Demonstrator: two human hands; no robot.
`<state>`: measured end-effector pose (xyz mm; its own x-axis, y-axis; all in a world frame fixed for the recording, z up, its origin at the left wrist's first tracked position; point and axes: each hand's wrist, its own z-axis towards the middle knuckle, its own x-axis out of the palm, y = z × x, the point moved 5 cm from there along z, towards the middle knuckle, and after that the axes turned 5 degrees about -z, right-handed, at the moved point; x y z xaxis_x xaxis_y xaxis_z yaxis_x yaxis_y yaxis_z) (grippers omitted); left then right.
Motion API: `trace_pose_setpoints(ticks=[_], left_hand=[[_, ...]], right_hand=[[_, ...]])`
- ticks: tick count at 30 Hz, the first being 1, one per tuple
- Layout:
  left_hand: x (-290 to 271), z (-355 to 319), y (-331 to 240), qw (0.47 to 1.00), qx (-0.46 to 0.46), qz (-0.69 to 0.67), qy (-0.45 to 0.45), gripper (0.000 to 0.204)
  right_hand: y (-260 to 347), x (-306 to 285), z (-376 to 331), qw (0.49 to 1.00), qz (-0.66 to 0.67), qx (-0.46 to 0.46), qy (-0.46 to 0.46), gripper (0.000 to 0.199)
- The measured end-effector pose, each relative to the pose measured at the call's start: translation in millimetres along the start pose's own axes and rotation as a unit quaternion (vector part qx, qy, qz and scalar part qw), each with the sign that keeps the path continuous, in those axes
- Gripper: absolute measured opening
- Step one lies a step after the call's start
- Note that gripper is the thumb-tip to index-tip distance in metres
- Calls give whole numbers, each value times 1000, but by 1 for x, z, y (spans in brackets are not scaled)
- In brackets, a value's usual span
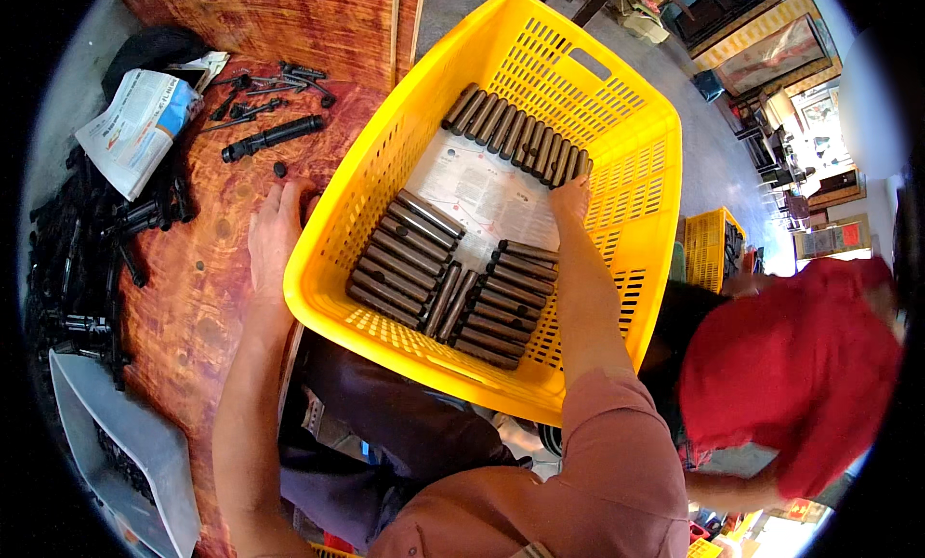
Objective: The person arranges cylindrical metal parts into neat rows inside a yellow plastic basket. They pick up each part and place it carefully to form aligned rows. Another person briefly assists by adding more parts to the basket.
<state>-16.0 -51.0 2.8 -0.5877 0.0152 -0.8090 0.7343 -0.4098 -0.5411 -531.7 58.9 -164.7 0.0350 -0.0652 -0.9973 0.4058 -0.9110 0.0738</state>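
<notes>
My right hand (570, 198) reaches deep into a large yellow slotted plastic crate (665, 153), its fingers resting on the near end of a row of dark brown metal cylinders (517, 134) lined up side by side along the crate's far wall. I cannot tell from this angle whether those fingers are closed on a piece or merely touching the last one in the row. My left hand (275, 232) lies outside the crate, open and flat, fingers spread on the reddish-brown wooden tabletop (207, 298), just beside the crate's left wall and holding nothing.

Printed paper sheets (482, 197) line the crate's floor. Nearer to me, two more stacks of the same brown cylinders (405, 259) fill the bottom, with a few pieces standing crosswise between them.

On the table beyond my left hand lies a black metal tube-shaped part (273, 137), with smaller black fittings (279, 79) scattered behind it and a folded newspaper (140, 124) to the left. A heap of black metal parts (82, 269) runs along the table's left edge. At my right, a person in a red cap (790, 365) bends low, close to a second yellow crate (708, 245) on the floor.
</notes>
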Motion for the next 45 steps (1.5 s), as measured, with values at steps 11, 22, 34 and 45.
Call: trace_pose_setpoints(ticks=[11, 22, 34, 45], left_hand=[[-8, -5, -10, 997, 40, 15, -59, 23], [-8, -2, -11, 1000, 4, -13, -18, 20], [1, -1, 0, 1000, -9, -14, -23, 21], [-3, -1, -5, 1000, -11, -4, -14, 20]], right_hand=[[-11, 2, 21, 998, -33, -54, 0, 57], [153, -9, -38, 924, 72, -376, 16, 66], [221, 22, -23, 909, -94, -404, 29, 72], [210, 27, 28, 963, -19, -251, 98, 81]])
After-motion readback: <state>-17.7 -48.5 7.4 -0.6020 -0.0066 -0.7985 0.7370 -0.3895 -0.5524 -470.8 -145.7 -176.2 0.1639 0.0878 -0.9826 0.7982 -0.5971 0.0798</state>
